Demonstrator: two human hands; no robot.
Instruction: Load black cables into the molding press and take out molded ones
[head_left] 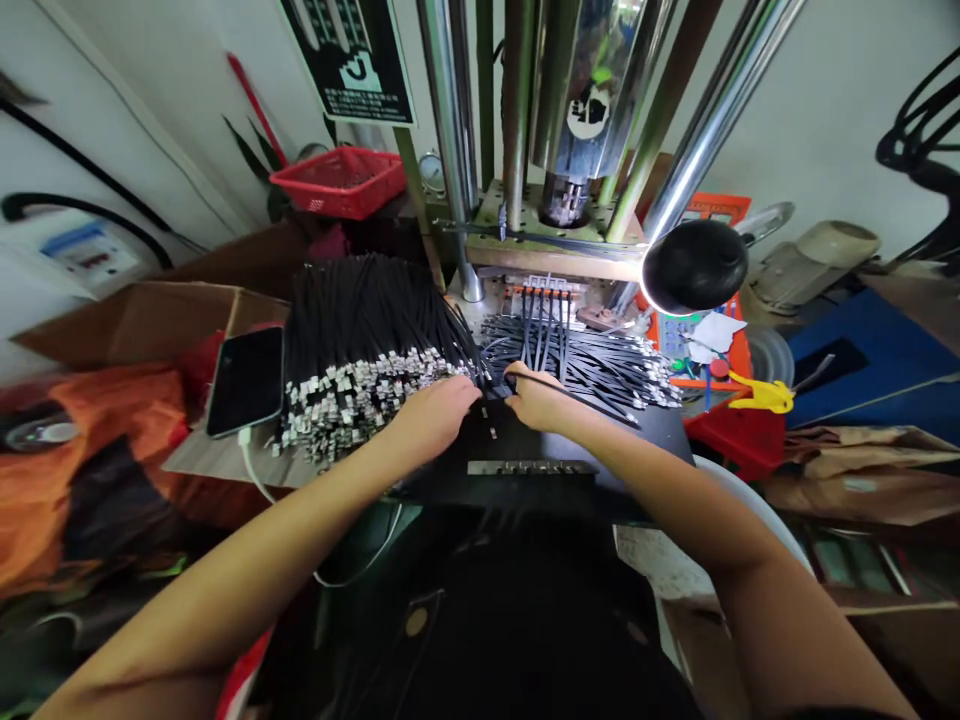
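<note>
**Hands sort thin black cables before a press**

Hands meet at the centre of the frame, on a dark bench plate point(570, 470) in front of an upright press point(555, 120) with chrome columns. The left hand point(435, 412) lies palm-down at the edge of a large heap of black cables point(360, 330), its fingers curled loosely over the silver connector ends at centre-left; whether that grip has closed on a cable cannot be told. The right hand point(536, 398) pinches one thin cable between thumb and fingers, just beside a second, smaller spread of cables point(592, 365) fanned out right of centre. Behind both, a row of cables sits in an orange-tipped fixture point(544, 292) at the foot of the press.

The cables look light, limp and prone to tangling, so a single strand would likely pull free best when held close to its stiff metal end, not along the slack cord. The smooth jackets may slide through a loose pinch.

A phone point(246, 380) rests on its charging lead at left, a red basket point(339, 180) sits in the upper left, and a black lamp head point(694, 265) hangs at right.
</note>
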